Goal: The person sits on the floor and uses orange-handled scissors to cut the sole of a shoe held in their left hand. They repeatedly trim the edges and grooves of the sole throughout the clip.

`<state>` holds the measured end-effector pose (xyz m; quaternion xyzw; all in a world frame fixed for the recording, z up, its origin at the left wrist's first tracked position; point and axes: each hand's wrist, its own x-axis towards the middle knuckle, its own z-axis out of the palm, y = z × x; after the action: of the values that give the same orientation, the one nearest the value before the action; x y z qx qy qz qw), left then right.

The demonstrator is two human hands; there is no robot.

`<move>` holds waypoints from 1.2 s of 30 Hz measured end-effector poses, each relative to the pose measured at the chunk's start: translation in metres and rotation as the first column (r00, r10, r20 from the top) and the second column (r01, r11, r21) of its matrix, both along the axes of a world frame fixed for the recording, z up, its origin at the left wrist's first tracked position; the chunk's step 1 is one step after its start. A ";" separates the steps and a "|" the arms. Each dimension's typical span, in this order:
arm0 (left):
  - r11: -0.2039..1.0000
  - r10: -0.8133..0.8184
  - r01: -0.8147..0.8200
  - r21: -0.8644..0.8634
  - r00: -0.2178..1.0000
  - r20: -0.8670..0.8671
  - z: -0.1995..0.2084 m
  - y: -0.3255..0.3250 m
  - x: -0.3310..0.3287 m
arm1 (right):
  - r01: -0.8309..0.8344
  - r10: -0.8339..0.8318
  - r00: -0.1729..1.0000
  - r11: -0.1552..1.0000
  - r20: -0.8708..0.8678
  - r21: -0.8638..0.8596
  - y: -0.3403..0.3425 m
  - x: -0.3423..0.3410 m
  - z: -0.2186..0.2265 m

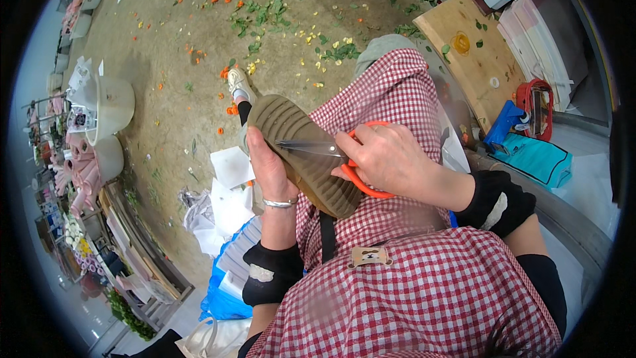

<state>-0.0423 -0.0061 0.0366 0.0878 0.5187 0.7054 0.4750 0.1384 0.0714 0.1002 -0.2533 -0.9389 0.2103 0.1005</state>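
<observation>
Resting across my lap is a shoe [291, 126], its brown ridged sole turned up. My left hand [268, 169] is wrapped round the shoe's left edge, thumb along the sole and the other fingers hidden beneath it. In my right hand [381, 156] is a pair of scissors [361, 182] with orange handles, my fingers gripping the loops. The scissors' metal blades lie together over the middle of the sole and point left; I cannot tell whether the tips touch it. Under the shoe is my red-and-white checked apron [397, 93].
Leaves and petals [265, 16] litter the floor. White paper [232, 167] and a blue bag [218, 298] lie at my left, beyond them white buckets [116, 109]. On the right are a wooden board [474, 53], a red-edged case [535, 109] and a teal package [536, 159].
</observation>
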 end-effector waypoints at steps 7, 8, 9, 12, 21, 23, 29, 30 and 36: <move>0.999 0.013 -0.016 -0.029 0.993 -0.114 -0.001 0.004 0.003 | -0.049 0.046 0.995 0.998 0.084 0.035 0.006 0.001 0.011; 0.999 0.013 -0.018 -0.036 0.990 -0.137 0.000 0.004 0.003 | -0.058 0.055 0.995 0.998 0.081 0.033 0.006 0.002 0.010; 0.999 0.010 -0.016 -0.042 0.989 -0.147 -0.001 0.004 0.002 | -0.066 0.064 0.995 0.997 0.077 0.032 0.007 0.002 0.009; 0.999 0.005 -0.013 -0.052 0.988 -0.155 -0.004 0.002 0.001 | -0.052 0.052 0.998 0.999 0.028 -0.002 0.004 0.002 -0.003; 0.999 -0.027 0.025 -0.034 0.997 -0.072 0.003 0.005 0.005 | 0.092 -0.201 0.970 0.823 -0.136 -0.560 0.000 0.001 -0.028; 0.999 -0.050 0.048 -0.024 0.997 -0.062 0.004 0.006 0.004 | 0.114 -0.250 0.961 0.738 -0.114 -0.665 0.008 0.000 -0.024; 0.999 -0.030 0.029 0.026 0.999 0.045 0.002 0.005 0.005 | 0.090 -0.129 0.985 0.948 -0.112 -0.307 0.010 0.006 -0.018; 0.999 -0.030 0.029 0.028 0.999 0.045 0.003 0.005 0.005 | 0.072 -0.093 0.993 0.966 -0.074 -0.247 0.009 0.007 -0.020; 0.999 -0.036 0.035 0.026 0.999 0.037 0.007 0.006 0.007 | 0.091 -0.099 0.994 0.986 -0.049 -0.138 0.004 0.004 -0.015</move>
<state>-0.0355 0.0000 0.0438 0.0897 0.4990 0.7051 0.4958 0.1428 0.0758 0.0851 -0.2980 -0.9062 0.2755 0.1190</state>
